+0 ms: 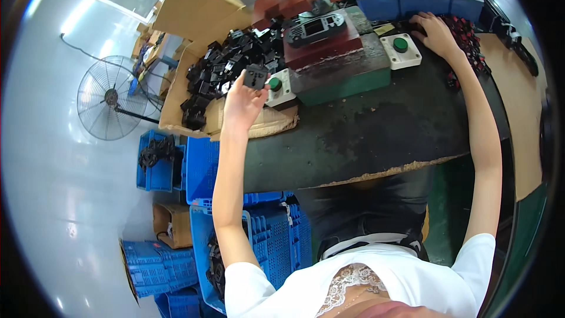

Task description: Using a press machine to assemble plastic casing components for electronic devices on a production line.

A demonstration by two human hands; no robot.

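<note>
My left hand [241, 106] is closed on a black square socket piece [255, 76], its face with dark holes turned up. It is raised at the edge of an open carton [176, 97] heaped with similar black pieces [229, 62]. Over at the far right, my right hand [438, 36] reaches to the small red and black parts [468, 41] in front of a blue bin. Its fingers are apart, and nothing shows between them. Between my hands, a black molded part [318, 28] lies on the red-brown block [323, 52] of a press fixture.
White boxes with a green button [400, 45] and another green button [275, 84] flank the fixture's green base [347, 85]. A blue bin [412, 6] stands at the back right. Blue crates [276, 232] are stacked below left, and a standing fan [112, 97] is farther left.
</note>
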